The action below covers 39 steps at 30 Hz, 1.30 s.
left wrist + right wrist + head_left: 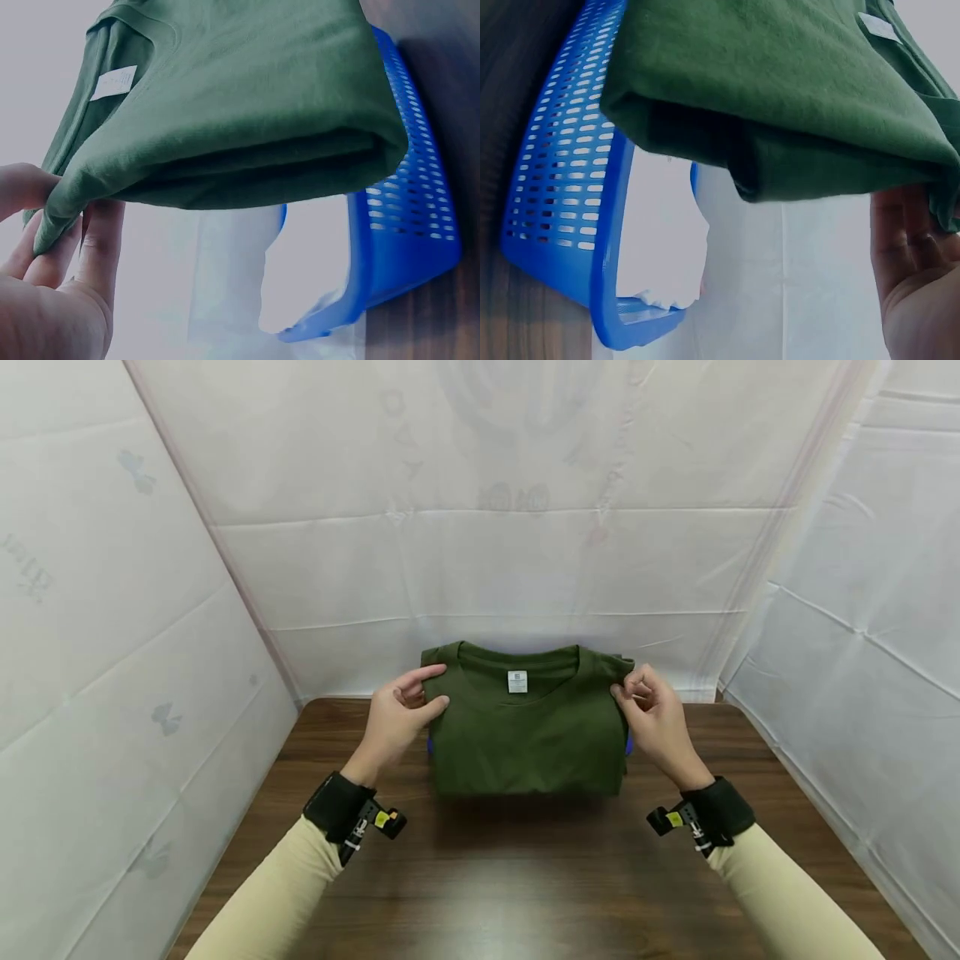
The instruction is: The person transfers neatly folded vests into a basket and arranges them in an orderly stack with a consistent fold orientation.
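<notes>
A folded dark green T-shirt [525, 743] with a white neck label [517, 682] hangs between my two hands. At its left shoulder my left hand [397, 714] pinches the cloth between thumb and fingers. My right hand [656, 714] grips the opposite shoulder the same way. Behind and below the shirt is a blue plastic basket [420, 225] with slotted sides, mostly hidden in the head view. Inside it lies white cloth [660, 232], seen in both wrist views. The shirt overlaps the basket's opening in these views.
The brown wooden table [480, 877] extends in front of the basket. White sheeting forms a back wall [495, 568], a left wall [112, 652] and a right wall [862, 677] around the table. A black strap with a small camera sits on each wrist.
</notes>
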### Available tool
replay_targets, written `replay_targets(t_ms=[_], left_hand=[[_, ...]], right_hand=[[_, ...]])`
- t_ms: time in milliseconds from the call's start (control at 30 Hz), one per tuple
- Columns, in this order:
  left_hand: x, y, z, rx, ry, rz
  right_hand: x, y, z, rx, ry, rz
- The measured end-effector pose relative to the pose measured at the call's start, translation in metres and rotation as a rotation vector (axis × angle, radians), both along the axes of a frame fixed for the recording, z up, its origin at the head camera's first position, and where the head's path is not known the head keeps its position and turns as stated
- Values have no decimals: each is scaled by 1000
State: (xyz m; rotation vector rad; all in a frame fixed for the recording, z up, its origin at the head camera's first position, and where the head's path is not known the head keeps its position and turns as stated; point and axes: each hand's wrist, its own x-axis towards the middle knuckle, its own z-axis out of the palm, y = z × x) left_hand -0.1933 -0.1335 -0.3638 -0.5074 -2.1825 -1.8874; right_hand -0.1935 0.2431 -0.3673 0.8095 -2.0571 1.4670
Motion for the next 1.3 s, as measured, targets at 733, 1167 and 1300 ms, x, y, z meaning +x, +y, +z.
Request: replay_targets(t_ms=[733,1167,1300], left_hand=[[-37,7,28,55,14,-63],[-56,13,31,-95,41,-7],[-63,13,31,-158,42,25]], right_hand=[[-23,-8,29,160,-61,-157],[-55,-4,30,322,-151,-121],[-61,-5,29,379,-155,-157]])
